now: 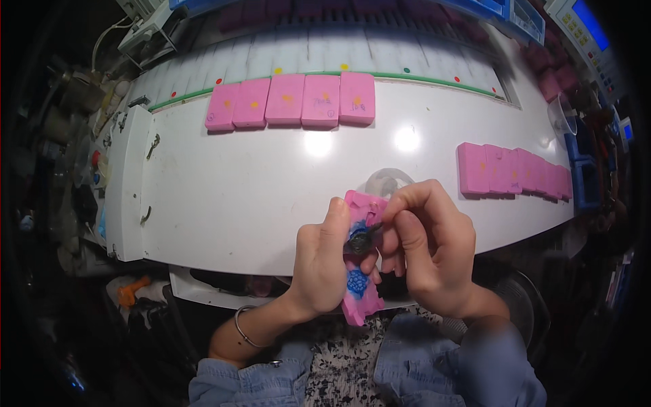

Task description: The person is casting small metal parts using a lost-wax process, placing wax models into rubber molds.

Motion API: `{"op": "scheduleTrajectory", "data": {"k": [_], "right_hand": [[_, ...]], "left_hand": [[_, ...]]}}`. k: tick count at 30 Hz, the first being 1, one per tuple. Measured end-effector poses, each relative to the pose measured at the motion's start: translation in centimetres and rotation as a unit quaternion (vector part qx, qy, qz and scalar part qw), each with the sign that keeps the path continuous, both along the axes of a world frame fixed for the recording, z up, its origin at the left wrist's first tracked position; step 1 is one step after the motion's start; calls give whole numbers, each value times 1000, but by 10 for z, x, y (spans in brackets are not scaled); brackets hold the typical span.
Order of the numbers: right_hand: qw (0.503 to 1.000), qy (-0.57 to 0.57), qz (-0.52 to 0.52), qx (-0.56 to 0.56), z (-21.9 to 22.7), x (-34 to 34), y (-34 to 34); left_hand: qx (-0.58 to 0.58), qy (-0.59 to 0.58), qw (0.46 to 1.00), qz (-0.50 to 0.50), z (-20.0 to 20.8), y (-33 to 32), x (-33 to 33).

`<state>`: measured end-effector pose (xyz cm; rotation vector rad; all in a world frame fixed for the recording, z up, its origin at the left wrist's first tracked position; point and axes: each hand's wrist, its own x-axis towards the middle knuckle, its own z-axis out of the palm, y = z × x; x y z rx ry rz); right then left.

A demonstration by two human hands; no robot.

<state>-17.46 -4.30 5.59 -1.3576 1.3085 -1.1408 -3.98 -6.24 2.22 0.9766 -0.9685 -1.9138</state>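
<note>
My left hand [324, 261] grips an opened pink rubber mold [363, 313] in front of my body, over the table's near edge. Two blue patches mark its inner faces; the lower blue hollow [357, 283] has a bumpy, cell-like pattern. Over the upper blue patch lies a small dark green molded piece [359, 240], rounded with a thin end. My right hand [437, 254] is closed, thumb and forefinger pinched at that thin end. The other right fingers curl beside the mold. Just beyond my hands stands a round clear dish [388, 180], partly hidden.
Several closed pink mold blocks [285, 100] stand in a row at the back of the white table [224, 197]. Another row of pink blocks [502, 168] lies at the right. Behind is a green-edged rack [325, 51]. A machine with a blue screen [588, 26] sits far right.
</note>
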Motion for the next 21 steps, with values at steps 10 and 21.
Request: {"op": "scheduleTrajectory", "data": {"k": [10, 21], "right_hand": [[989, -51, 50, 127, 1, -9, -4], [979, -118, 59, 156, -4, -12, -3]], "left_hand": [[-7, -63, 997, -38, 0, -3, 1], [71, -40, 994, -71, -1, -6, 0]]}}
